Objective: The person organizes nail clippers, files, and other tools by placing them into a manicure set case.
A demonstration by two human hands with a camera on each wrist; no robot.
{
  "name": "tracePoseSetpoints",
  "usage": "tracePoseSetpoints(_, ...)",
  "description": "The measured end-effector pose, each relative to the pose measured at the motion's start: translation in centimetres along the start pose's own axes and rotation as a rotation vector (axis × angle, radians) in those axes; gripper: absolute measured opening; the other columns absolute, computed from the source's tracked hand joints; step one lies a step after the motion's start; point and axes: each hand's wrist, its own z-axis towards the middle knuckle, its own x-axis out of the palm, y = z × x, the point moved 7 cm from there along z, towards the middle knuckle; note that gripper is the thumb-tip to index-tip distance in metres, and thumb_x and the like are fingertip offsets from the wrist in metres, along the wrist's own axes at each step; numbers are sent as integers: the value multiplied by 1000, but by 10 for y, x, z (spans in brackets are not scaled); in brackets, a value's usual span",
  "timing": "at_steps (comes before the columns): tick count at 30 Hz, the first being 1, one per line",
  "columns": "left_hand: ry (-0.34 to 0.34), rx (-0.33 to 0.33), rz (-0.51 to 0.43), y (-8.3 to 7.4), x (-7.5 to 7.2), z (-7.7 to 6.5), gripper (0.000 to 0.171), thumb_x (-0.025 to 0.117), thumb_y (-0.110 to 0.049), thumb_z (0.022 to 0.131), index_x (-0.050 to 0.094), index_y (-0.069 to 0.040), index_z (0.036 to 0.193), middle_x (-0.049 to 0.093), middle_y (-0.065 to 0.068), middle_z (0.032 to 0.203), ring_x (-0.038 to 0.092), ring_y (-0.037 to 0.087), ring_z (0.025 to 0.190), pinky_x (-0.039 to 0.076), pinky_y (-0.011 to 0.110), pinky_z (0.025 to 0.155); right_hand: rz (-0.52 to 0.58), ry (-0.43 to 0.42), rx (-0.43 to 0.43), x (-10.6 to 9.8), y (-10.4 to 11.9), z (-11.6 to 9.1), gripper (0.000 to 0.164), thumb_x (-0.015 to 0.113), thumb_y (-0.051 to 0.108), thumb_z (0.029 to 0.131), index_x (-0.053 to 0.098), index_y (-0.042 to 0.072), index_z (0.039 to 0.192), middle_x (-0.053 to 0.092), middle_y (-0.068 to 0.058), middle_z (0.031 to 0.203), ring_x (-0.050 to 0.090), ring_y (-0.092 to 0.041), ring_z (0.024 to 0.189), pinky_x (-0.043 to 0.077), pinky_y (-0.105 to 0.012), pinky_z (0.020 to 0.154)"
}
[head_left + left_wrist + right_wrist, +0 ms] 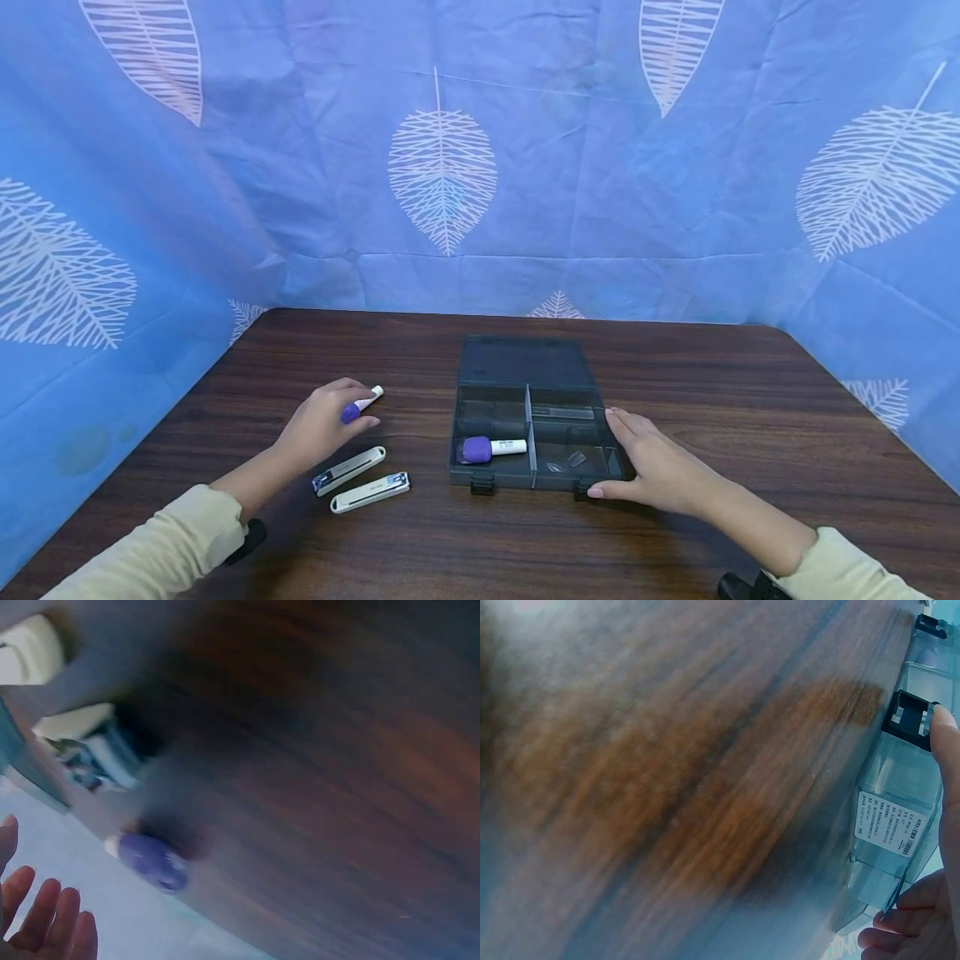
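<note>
My left hand [322,425] is over a nail polish bottle [350,412] with purple glass and a white cap. In the left wrist view the fingers are spread apart, and the nail polish bottle [154,862] lies beyond them on the table. Two nail clippers [350,471] [371,493] lie side by side just below that hand. My right hand [660,467] holds the front right corner of a dark transparent storage box [491,479]. Its thumb rests at a front latch [911,720], its fingers along the right side. The box's lid [525,362] is folded back.
A second purple nail polish bottle [477,450] lies in the left half of the box, beside the upright divider [531,442]. Small clear pieces [576,459] show in the right half. The brown wooden table [465,550] ends at a blue leaf-patterned cloth [540,200].
</note>
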Motion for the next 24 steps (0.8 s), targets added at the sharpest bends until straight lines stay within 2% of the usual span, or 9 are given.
tracePoseSetpoints(9, 100, -146, -29, 32, 5, -9, 37, 74, -14, 77, 65, 5, 108, 65, 20, 104, 63, 35, 95, 52, 48, 81, 8, 0, -8, 0, 0, 1, 110, 57, 72, 71, 32, -11, 138, 35, -32, 141, 35, -48, 129, 37, -59, 97)
tracePoseSetpoints(17, 177, -237, -20, 45, 12, -12, 41, 74, -14, 77, 62, 13, 107, 63, 27, 103, 61, 38, 96, 51, 47, 81, 3, -8, 3, 1, -1, 0, 110, 58, 72, 71, 32, -11, 138, 36, -32, 141, 36, -48, 128, 38, -59, 97)
tracePoseSetpoints(24, 207, -293, -28, 53, 15, -12, 38, 74, -10, 77, 63, 15, 103, 65, 25, 94, 58, 23, 76, 50, 37, 66, -1, 0, 6, 1, 0, 0, 110, 57, 73, 71, 32, -10, 139, 35, -31, 141, 35, -48, 129, 38, -59, 97)
